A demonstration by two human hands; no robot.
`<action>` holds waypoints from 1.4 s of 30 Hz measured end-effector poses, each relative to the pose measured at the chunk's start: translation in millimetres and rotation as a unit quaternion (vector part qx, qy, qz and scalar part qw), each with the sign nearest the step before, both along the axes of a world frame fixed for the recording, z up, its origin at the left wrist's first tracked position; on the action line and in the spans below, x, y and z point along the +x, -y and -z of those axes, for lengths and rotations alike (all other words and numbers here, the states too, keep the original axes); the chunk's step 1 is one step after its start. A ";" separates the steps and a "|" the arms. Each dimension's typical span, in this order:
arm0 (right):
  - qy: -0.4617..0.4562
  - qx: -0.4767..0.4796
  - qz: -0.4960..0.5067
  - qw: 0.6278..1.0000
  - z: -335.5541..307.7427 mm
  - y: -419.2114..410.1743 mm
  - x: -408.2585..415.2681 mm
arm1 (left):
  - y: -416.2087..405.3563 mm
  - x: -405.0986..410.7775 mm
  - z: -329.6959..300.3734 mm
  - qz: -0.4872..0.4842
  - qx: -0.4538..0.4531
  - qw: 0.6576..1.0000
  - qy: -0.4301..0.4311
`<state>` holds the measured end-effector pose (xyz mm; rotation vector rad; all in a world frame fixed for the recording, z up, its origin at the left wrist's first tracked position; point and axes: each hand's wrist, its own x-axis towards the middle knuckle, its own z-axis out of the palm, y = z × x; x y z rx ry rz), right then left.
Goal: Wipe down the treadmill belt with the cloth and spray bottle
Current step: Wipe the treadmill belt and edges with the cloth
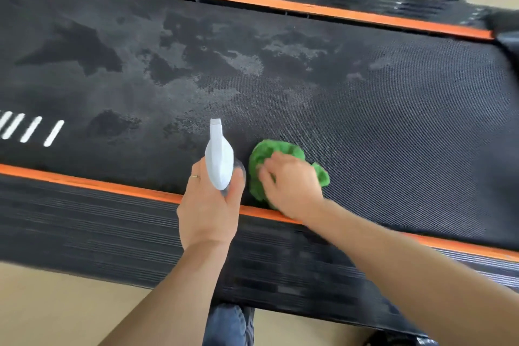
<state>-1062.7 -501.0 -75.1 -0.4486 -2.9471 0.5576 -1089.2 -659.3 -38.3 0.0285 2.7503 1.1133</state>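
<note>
Belt axis: treadmill belt (393,109) runs left to right across view; wet patches lie ahead and left of both hands.
Nearer hand: right hand (292,185), fingers curled onto green cloth (280,154) at the belt's near edge.
Left hand (209,205): wrapped round spray bottle (219,159), nozzle pointing at the belt.
Bottle contents: cannot tell.

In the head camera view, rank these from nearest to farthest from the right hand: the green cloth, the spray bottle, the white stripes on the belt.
From the right hand:
1. Green cloth, directly under the hand.
2. Spray bottle, just to its left, gripped by the left hand.
3. White stripes, at the far left of the belt.
</note>
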 end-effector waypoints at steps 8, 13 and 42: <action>-0.044 0.144 -0.262 0.953 -2.2 -61.5 -7.2 | 0.3 0.2 0.9 -0.007 0.013 1.000 0.011; 0.015 0.129 0.213 0.968 2.6 -145.5 -70.3 | 1.1 -1.7 4.7 -0.008 0.016 1.000 0.008; 0.089 0.011 -0.162 0.983 -13.2 -30.4 18.8 | 3.6 -3.2 4.6 0.015 0.014 1.000 -0.004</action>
